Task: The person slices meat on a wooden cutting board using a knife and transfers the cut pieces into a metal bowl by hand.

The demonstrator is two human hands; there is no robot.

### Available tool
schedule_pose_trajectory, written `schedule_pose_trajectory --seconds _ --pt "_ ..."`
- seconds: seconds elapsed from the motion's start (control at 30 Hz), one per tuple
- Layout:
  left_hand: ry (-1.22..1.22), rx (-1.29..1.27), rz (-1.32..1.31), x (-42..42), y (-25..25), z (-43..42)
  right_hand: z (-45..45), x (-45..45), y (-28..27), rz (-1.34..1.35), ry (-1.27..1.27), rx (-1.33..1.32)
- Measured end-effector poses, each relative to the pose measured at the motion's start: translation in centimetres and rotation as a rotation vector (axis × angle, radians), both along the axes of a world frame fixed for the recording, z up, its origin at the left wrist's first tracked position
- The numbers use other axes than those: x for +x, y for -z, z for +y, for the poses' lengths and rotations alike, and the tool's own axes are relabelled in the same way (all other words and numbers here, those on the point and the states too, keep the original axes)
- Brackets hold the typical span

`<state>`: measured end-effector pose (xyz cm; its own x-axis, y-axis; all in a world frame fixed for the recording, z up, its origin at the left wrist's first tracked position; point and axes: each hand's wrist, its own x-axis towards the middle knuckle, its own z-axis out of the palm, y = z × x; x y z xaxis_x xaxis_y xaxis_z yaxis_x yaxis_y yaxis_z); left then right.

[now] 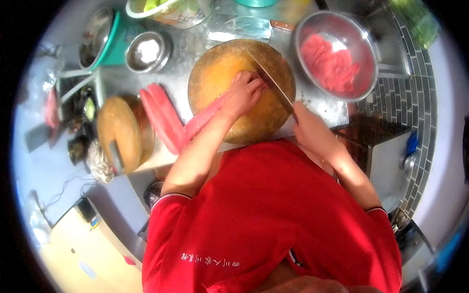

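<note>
A round wooden chopping board (210, 63) lies in front of me on the metal table. My left hand (243, 92) presses down with curled fingers on the end of a long strip of raw pink meat (205, 119) that runs off the board to the left. In my right hand (311, 128), slightly blurred, is the handle of a knife (273, 83). Its blade stands edge-down on the board, close against my left fingertips. Left of the board lie more long pieces of raw meat (163, 117). Pink meat slices (332, 63) rest in a steel bowl (359, 41) at the right.
Behind the board lies a wide cleaver (239, 28) with a wooden handle. A small steel bowl (146, 52), a green-rimmed basin (115, 39) and a white tub (190, 14) stand at the back left. Another round wooden block (117, 129) is at the left edge.
</note>
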<state>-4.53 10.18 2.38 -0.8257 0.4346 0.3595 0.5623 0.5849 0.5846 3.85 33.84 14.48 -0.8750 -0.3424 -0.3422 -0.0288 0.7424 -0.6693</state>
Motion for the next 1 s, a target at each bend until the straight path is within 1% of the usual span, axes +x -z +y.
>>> schedule_pose_trajectory --seconds 0.1,0.13,0.2,0.27,0.37,0.4,0.43,0.53,0.6,0.7,0.73,0.83,0.93,1.0 --pt "0.020 0.009 0.007 -0.3 -0.1 -0.1 1.2 1.2 -0.4 -0.052 -0.015 0.051" --pt "0.025 0.015 0.005 -0.3 0.0 -0.1 0.7 0.5 0.3 -0.043 -0.010 0.025" --pt "0.005 0.023 -0.009 -0.4 0.4 -0.1 -1.0 -1.6 2.8 -0.029 0.005 -0.029" --pt "-0.002 0.026 -0.016 -0.3 0.6 -0.3 -3.2 -3.9 6.3 -0.026 0.025 -0.028" --pt "-0.017 0.047 0.002 -0.2 1.0 -0.4 -3.8 -4.6 7.6 0.050 0.043 -0.054" --pt "-0.032 0.072 0.010 -0.1 1.3 -0.4 -3.6 -4.3 7.5 0.080 0.054 -0.063" --pt "-0.046 0.098 0.024 -0.5 1.6 -0.2 -3.3 -4.0 7.3 0.052 0.057 -0.049" --pt "-0.053 -0.002 0.059 -0.2 0.3 -0.4 -2.1 -1.0 6.1 -0.019 0.061 -0.038" --pt "-0.074 0.022 0.051 -0.2 0.0 -0.3 0.1 0.8 6.2 -0.017 0.066 -0.055" --pt "-0.069 0.048 0.035 -0.2 -0.2 -0.2 2.0 0.1 4.4 -0.112 0.036 0.042" --pt "-0.065 0.053 0.030 0.0 -0.3 -0.3 1.9 0.1 4.5 -0.049 0.050 0.038" --pt "-0.070 -0.003 -0.004 -0.2 0.3 -0.5 0.0 -1.0 1.6 -0.116 0.039 0.040" --pt "-0.039 -0.031 -0.032 -0.2 0.3 -0.7 -0.5 0.0 0.3 -0.023 0.010 0.013" --pt "-0.039 -0.021 -0.018 -0.3 0.0 -0.7 0.2 1.2 -0.7 -0.058 0.011 0.033"
